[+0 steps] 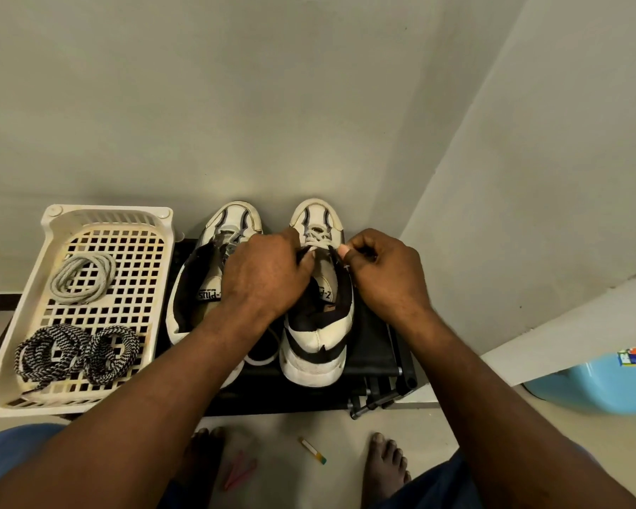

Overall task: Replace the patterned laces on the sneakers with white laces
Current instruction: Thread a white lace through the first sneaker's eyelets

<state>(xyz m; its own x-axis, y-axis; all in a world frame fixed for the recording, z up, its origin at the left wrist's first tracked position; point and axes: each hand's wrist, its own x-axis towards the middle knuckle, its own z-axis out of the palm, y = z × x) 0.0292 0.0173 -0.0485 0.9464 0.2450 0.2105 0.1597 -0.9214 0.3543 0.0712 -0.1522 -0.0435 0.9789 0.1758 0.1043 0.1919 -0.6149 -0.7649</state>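
Left hand (265, 277): palm down and knuckles up, forearm running in from the lower left. The fingers curl down over the left side of the right sneaker's (320, 317) throat, and the thumb tip sits against the dark eyelet edge. The fingertips are hidden.
Right hand (386, 273): back of the hand up, wrist angled inward. The thumb and forefinger are pinched together at the right eyelet edge of the same shoe, and the other fingers are tucked in a loose fist. Whether a lace end is inside the pinch cannot be told.
Right sneaker: stands on the low black stand (375, 343), toe to the wall, with both hands on it. A white lace (318, 236) crosses its lowest eyelets near the toe.
Left sneaker (213, 281): just beside the right one, toe to the wall, tongue pulled open. The left forearm partly covers it.
Loose white loop (263, 358): hangs between the two heels.
Basket (34, 288): cream plastic with a grid floor, left of the shoes.
Spare white lace (81, 277): coiled in the far half of the basket.
Patterned laces (48, 354): two black-and-white coils side by side in the near half of the basket.
Blue tub (603, 383): on the floor at the right, well apart from the stand.
Floor: bare feet, a pink object (239, 468) and a small stick (313, 450) lie below the stand.
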